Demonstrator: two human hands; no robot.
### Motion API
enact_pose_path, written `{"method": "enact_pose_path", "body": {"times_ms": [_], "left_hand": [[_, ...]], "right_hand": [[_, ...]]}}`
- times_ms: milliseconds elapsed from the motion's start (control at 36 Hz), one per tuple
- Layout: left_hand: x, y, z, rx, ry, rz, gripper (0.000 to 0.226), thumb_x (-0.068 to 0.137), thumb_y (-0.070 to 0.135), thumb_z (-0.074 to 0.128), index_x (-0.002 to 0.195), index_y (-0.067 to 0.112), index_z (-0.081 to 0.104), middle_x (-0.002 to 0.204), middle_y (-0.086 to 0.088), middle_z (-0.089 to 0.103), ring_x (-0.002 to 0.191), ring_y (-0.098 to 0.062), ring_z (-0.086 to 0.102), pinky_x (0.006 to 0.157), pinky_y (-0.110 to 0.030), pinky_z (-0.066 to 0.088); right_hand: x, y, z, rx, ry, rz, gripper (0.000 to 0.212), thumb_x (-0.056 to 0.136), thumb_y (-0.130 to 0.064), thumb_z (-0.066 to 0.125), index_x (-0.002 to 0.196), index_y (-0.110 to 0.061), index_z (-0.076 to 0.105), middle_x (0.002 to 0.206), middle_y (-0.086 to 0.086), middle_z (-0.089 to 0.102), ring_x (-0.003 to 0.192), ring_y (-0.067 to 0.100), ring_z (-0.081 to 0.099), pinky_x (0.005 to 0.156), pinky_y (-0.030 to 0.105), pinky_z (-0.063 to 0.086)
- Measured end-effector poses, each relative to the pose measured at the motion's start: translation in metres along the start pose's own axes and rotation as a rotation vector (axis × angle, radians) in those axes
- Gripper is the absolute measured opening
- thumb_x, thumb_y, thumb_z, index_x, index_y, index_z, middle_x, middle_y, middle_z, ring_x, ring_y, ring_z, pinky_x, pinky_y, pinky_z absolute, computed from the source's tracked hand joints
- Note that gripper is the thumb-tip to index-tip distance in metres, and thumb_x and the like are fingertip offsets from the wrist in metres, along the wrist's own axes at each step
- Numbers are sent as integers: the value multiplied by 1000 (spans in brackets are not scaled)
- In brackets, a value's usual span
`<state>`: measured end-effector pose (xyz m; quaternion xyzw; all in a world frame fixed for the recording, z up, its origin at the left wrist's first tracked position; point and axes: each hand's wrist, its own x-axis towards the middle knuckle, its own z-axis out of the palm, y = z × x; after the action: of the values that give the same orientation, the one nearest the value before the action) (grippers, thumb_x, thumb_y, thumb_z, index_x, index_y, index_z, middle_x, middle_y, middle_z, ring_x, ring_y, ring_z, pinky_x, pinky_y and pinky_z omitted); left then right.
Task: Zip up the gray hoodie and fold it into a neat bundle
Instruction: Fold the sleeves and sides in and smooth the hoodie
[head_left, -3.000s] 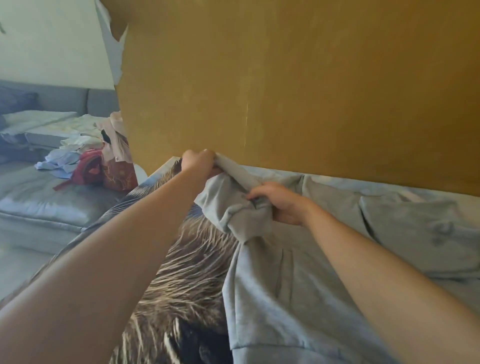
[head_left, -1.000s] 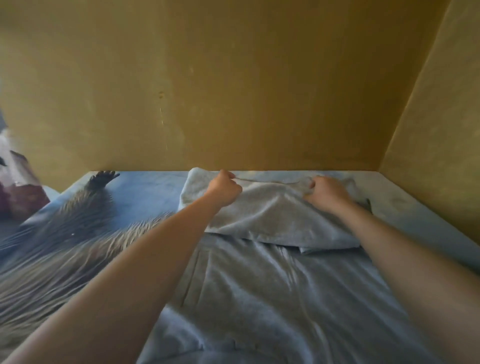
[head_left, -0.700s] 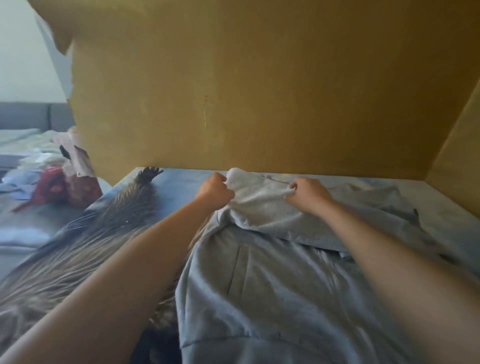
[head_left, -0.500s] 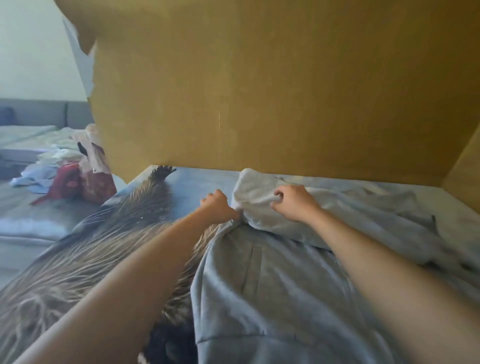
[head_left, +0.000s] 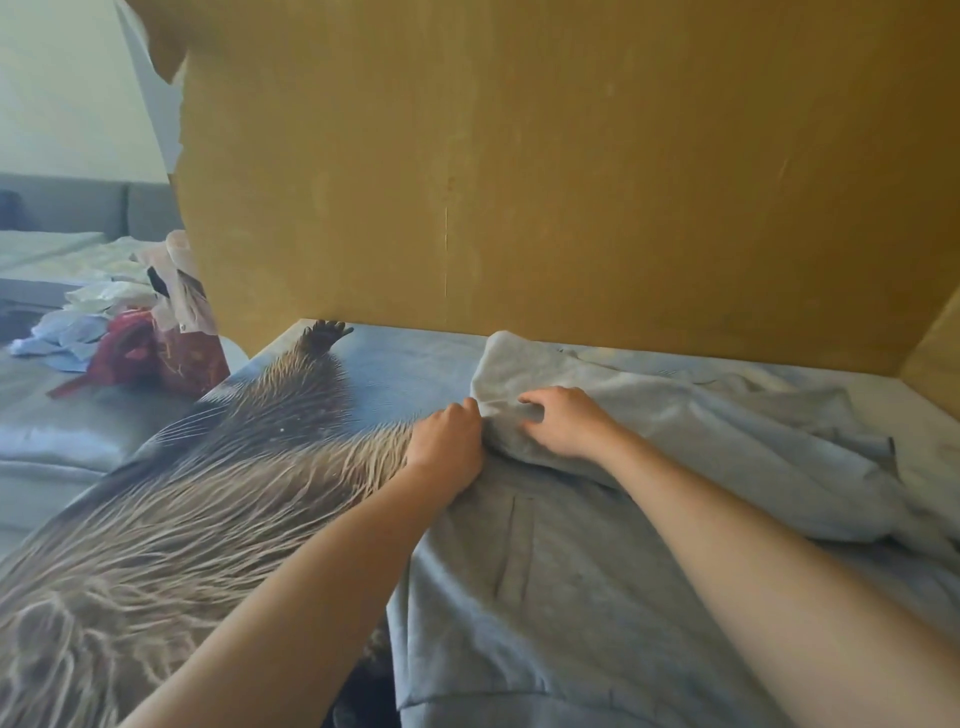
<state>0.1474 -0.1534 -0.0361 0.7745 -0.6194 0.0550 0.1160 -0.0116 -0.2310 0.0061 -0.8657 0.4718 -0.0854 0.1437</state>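
The left hand (head_left: 448, 448) has its fingers curled tight at the hoodie's edge, seemingly pinching cloth where the light folded flap meets the body. The right hand (head_left: 563, 423) lies just beside it on top of that flap, fingers bent and digging into the fabric in a loose clutch.

The gray hoodie (head_left: 597, 561) lies spread on the otter-print blanket (head_left: 208, 499), covering its right part, with the pale flap (head_left: 524, 384) turned over at the end nearest the cardboard wall. Whether the zipper is closed cannot be told from here.

To do this fold well, I judge both hands should draw the flap's edge taut and straight, lay it square over the body, then smooth outward so no ridge is trapped beneath.

The bunched fabric (head_left: 779, 457) to the right of the hoodie's body looks likely to drag or skew the fold unless flattened first. The cardboard wall (head_left: 545, 182) stands close behind the hoodie, limiting reach forward. A heap of clothes (head_left: 124, 332) sits well to the hoodie's left, out of the way.
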Motion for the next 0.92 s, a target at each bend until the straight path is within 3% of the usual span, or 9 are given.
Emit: {"method": "enact_pose_path", "body": {"times_ms": [194, 333, 417, 528, 639, 750, 806, 917], "left_hand": [[0, -11, -10, -32, 3, -18, 11, 97, 3, 47, 101, 12, 42, 106, -20, 65, 99, -44, 64, 67, -41, 36], [-5, -28, -15, -53, 47, -9, 17, 94, 6, 46, 104, 16, 36, 102, -20, 65, 91, -46, 63, 64, -42, 36], [-9, -35, -13, 73, 71, 80, 20, 96, 13, 47, 115, 18, 42, 103, -10, 64, 88, -42, 66, 62, -40, 36], [-12, -41, -4, 166, 51, 179, 26, 95, 22, 52, 121, 22, 47, 113, -2, 60, 100, -31, 66, 62, -38, 36], [-7, -36, -6, 231, 88, 206, 33, 92, 18, 57, 123, 20, 45, 118, -2, 53, 104, -27, 61, 59, -38, 37], [-4, -28, -6, 434, 131, 350, 35, 96, 12, 58, 130, 18, 51, 118, -1, 57, 100, -23, 65, 56, -37, 41], [-5, -25, -3, 543, 128, 426, 37, 96, 13, 59, 132, 19, 53, 116, 0, 62, 98, -20, 69, 61, -34, 48], [-2, -20, -2, 512, 36, 465, 32, 103, 4, 45, 134, 10, 45, 127, -9, 62, 114, -31, 67, 81, -39, 51]], "right_hand": [[6, -1, 7, 12, -20, 3, 57, 98, -44, 58, 152, -24, 50, 154, 5, 52, 142, 26, 46, 115, 39, 40], [9, -6, 12, -43, -30, -33, 65, 100, -53, 53, 156, -22, 43, 163, 1, 40, 152, 23, 30, 124, 39, 26], [8, -9, 15, -68, -64, -46, 68, 101, -57, 50, 158, -23, 39, 164, 1, 37, 154, 24, 27, 124, 40, 23], [9, -11, 20, -48, -87, -27, 65, 103, -57, 44, 160, -26, 36, 168, 0, 29, 156, 23, 20, 126, 41, 19], [8, -10, 21, -45, -90, -26, 62, 104, -54, 43, 160, -26, 36, 168, 0, 29, 156, 23, 20, 126, 41, 19], [7, -7, 21, -55, -96, -28, 63, 104, -52, 46, 159, -24, 37, 167, 0, 32, 155, 22, 23, 126, 40, 22], [7, -5, 22, -50, -90, -29, 63, 104, -52, 48, 159, -22, 38, 167, 0, 33, 155, 21, 24, 126, 38, 22], [7, -2, 23, -50, -92, -28, 66, 103, -55, 49, 159, -21, 38, 167, 0, 32, 155, 21, 24, 125, 38, 21]]}}
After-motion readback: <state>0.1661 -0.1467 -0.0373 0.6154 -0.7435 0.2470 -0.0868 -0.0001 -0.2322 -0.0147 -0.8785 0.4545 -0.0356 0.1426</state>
